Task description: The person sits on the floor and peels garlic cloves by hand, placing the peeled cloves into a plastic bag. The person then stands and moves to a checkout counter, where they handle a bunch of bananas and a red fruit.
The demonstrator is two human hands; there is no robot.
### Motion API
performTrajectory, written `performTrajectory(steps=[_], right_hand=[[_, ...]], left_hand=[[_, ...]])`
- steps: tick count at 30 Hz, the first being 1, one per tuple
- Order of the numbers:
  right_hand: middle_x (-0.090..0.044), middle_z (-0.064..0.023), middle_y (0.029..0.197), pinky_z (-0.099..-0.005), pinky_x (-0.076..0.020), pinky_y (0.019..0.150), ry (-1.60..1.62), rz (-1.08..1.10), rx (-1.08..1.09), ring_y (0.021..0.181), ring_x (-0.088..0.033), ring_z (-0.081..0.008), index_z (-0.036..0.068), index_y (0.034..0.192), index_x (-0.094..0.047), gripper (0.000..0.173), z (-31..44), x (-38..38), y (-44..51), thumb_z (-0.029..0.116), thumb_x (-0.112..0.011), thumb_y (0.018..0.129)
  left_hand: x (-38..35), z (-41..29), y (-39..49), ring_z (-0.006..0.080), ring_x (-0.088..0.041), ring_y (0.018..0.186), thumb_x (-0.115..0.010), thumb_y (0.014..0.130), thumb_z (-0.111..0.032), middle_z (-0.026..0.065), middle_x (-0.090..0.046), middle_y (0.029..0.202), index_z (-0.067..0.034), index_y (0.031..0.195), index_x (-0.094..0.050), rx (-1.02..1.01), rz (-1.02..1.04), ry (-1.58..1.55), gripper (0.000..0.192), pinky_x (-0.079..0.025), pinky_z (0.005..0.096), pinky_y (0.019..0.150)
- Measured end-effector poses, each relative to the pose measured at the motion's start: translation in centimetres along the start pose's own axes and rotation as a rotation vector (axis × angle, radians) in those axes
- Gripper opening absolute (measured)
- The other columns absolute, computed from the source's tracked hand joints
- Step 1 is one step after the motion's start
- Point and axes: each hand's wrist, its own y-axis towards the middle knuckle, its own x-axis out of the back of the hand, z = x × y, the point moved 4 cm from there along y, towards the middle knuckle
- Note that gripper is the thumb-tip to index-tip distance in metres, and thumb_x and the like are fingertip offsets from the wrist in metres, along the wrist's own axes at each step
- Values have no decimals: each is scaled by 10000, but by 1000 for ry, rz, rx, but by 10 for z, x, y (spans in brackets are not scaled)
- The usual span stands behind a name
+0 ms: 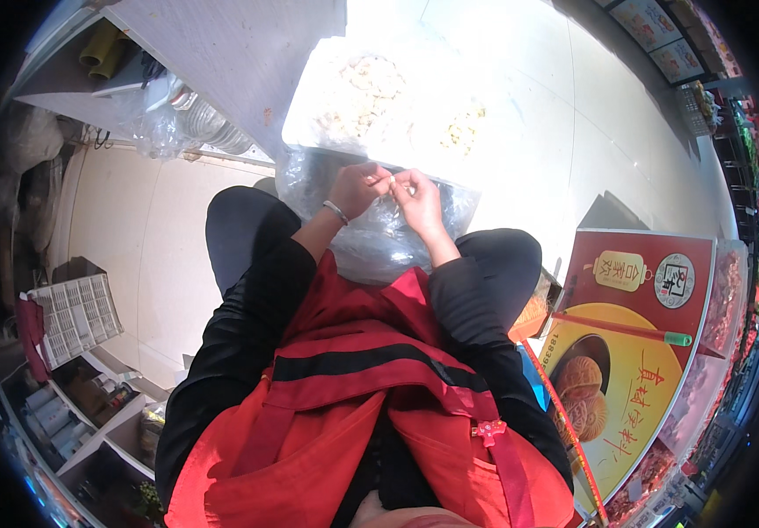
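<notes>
My left hand [356,190], with a silver bracelet at the wrist, meets my right hand [420,202] above my lap. Both pinch a small pale piece [393,182] between their fingertips; its exact kind is too small to tell. Just beyond the hands stands a white surface [297,125], washed out by strong sunlight. On it lies a heap of pale pieces [363,92], seemingly in clear plastic. To its right is a smaller scatter of yellowish pieces [464,129]. Below my hands, clear plastic sheeting [379,254] hangs between my knees.
A pale cabinet [221,53] stands at front left, with plastic cups [211,122] on its shelf. A white slatted crate [76,317] sits at far left. Close on my right is a red and yellow printed box [637,356], with a red stick [623,328] across it.
</notes>
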Motion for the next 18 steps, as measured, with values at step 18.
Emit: performTrajectory(steps=[18], right_hand=[[-640,-43,708,-230,-480,580,54,23,-25,648,-610,-89,14,879,-601,63,3,-2,-3,61,-641,863]], left_hand=[[-3,7,-1,25,-550,649,-661,813,-141,16,-651,679,-9,841,-678,-8,-21,-66,135,-453,213,595]])
